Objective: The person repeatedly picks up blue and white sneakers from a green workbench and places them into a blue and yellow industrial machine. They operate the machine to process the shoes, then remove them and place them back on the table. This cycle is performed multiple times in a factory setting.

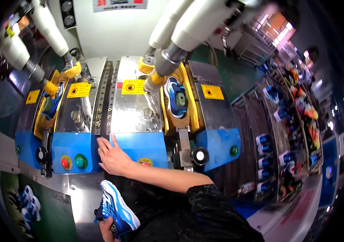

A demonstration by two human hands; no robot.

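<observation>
At the lower edge my left hand (106,230) grips a blue and white sneaker (119,207) by its dark collar, the white sole turned to the right. My right hand (114,156) reaches across with fingers spread, at the gap between two blue front panels of a pressing machine (137,141). Its palm hides part of the panel and a red button (144,162). Another blue sneaker (176,97) sits in the right yellow-sided cradle (196,109), under metal press arms (168,60). The left cradle (38,121) holds a further blue shoe (53,103).
Red (65,163) and green (80,161) buttons are on the left blue panel. Black round knobs (200,155) stick out in front. A rack (283,133) with several shoes stands at the right. More shoes (28,203) lie at the lower left.
</observation>
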